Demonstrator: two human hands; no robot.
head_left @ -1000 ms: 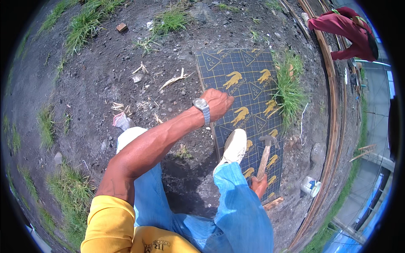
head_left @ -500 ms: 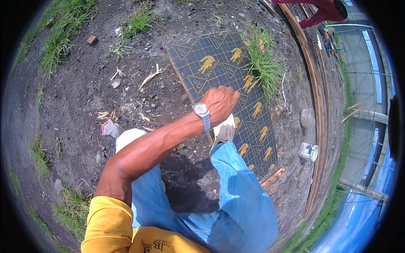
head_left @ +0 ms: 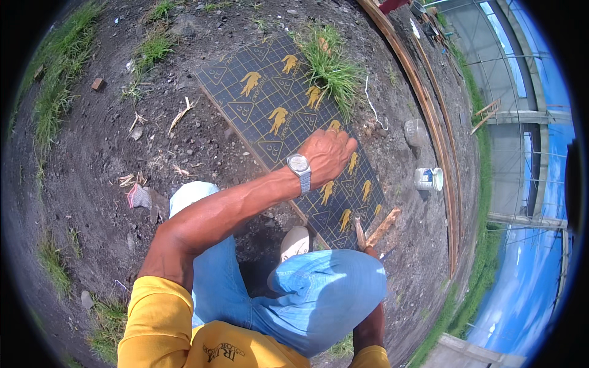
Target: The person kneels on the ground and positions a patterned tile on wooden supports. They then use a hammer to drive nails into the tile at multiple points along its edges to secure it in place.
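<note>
Here, left hand (head_left: 328,154) presses patterned dark sheet (head_left: 270,104).

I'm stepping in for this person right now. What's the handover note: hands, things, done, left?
Left hand: flat on the dark patterned sheet, wristwatch on.
Right hand: mostly hidden behind the knee, by a wooden handle; grip unclear.
Sheet lies on bare soil beside a grass tuft; two small tubs sit to the right.
Done: sheet laid down.
Left: cannot tell; nothing shows on the sheet yet.
</note>
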